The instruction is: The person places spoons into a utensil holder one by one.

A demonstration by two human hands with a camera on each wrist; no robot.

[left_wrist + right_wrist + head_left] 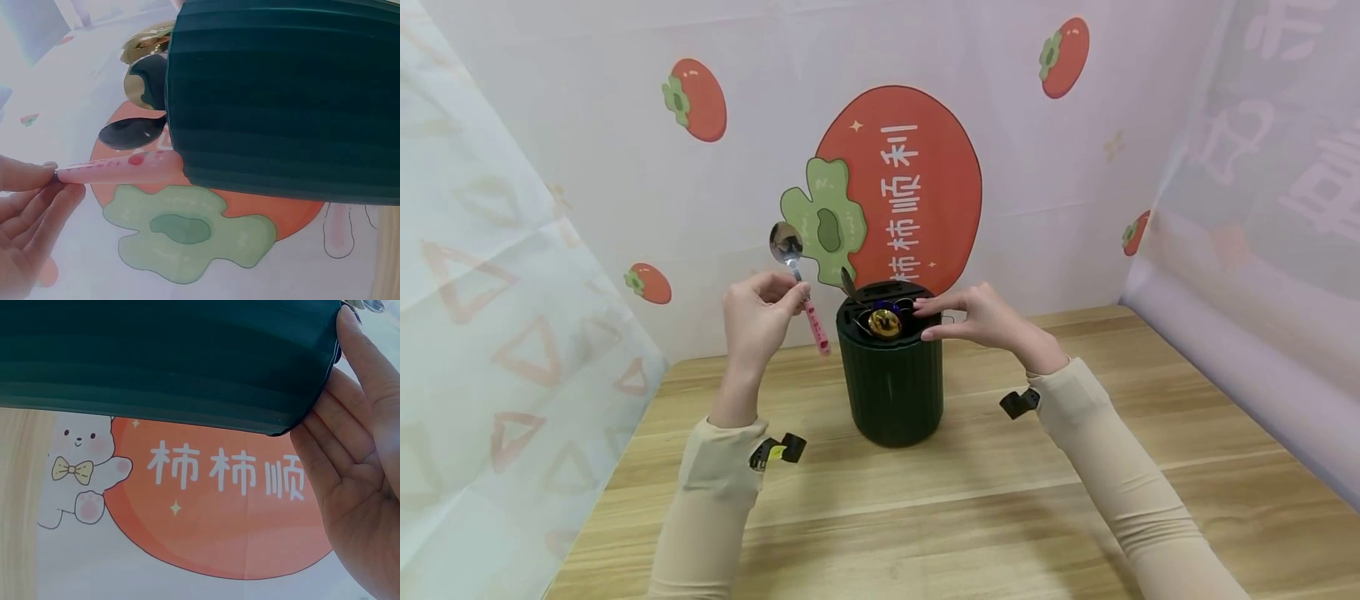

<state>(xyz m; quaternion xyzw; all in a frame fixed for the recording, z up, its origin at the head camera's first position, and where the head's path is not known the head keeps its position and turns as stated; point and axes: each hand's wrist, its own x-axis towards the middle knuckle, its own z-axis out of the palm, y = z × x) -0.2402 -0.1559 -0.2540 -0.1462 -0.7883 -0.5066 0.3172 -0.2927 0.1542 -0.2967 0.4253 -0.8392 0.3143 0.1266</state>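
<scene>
Between thumb and fingertips, my left hand (757,323) pinches a spoon (817,328) with a pink patterned handle and shiny metal bowl. The bowl points up and the handle slants down, left of a dark green ribbed utensil holder (895,392). In the left wrist view, the pink handle (125,167) overlaps the holder's rim. My right hand (992,321) rests at the holder's right rim, fingers extended over the top and thumb at the near edge. A round gold piece (884,323) and a dark spoon (851,286) show at the holder's top. Their lower parts are hidden inside.
The holder stands upright on a wood-grain table (880,525). Behind it hangs a pale backdrop (1030,167) printed with red persimmons and white characters. Pale sheets enclose the left (490,292) and right (1262,208) sides.
</scene>
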